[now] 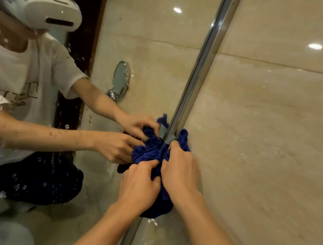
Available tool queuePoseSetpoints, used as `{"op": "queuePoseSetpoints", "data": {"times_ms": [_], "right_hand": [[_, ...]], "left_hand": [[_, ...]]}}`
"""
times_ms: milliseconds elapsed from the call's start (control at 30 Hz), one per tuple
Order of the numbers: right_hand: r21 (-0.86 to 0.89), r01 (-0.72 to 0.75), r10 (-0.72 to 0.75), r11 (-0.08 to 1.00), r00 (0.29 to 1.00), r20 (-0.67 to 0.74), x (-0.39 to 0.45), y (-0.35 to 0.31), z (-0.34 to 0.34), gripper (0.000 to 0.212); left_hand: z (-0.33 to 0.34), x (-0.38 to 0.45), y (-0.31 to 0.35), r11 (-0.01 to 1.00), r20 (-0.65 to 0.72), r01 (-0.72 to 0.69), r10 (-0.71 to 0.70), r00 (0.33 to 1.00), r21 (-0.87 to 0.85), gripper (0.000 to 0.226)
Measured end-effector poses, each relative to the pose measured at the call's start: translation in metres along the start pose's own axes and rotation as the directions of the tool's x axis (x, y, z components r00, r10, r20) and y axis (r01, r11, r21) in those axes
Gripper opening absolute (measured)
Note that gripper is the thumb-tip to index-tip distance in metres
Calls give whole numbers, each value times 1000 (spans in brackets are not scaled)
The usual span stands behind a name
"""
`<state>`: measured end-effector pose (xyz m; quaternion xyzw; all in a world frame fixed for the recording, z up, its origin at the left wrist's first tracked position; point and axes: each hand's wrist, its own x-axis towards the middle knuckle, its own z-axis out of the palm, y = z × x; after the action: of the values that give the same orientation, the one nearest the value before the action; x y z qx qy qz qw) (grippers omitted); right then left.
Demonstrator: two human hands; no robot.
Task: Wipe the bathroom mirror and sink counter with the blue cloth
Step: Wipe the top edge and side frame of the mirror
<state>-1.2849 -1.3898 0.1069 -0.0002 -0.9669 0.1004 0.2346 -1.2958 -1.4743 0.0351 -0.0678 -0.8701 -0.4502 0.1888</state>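
Both your hands are bunched on the cloth [153, 152], which is pressed against the mirror [145, 53] right at its metal frame [201, 65]. Your left hand [138, 186] has its fingers curled into the folds on the lower left side of the wad, thumb and forefinger pinching a ridge of fabric. Your right hand [179, 167] sits just beside it, touching it, with its fingers clamped over the top of the cloth and their tips tucked in next to the frame. A small grey tag [170, 138] on the cloth shows just above your right fingertips, against the frame. Part of the cloth bulges out to the right of the frame, onto the tiled wall [281, 129], and a darker part hangs below your hands.

The glass is speckled with water drops, thickest on its left side. In it you see your own reflection: a white headset [47, 11], a white T-shirt [9, 82] and dark trousers, with two reflected hands meeting yours at the cloth. A small round wall mirror [121, 78] also shows in the reflection, above the reflected arms. Wet streaks lie along the lower end of the frame, near the bottom of the view
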Motion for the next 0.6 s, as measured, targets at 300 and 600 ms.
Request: {"op": "queuePoseSetpoints", "data": {"times_ms": [300, 600], "right_hand": [[-363, 135, -265, 922, 904, -337, 69, -30, -139, 19], [-652, 48, -405, 757, 817, -410, 123, -42, -186, 26]], "left_hand": [[-74, 75, 134, 971, -281, -237, 239, 930, 39, 29], [-109, 99, 191, 930, -275, -277, 340, 899, 241, 17]]}}
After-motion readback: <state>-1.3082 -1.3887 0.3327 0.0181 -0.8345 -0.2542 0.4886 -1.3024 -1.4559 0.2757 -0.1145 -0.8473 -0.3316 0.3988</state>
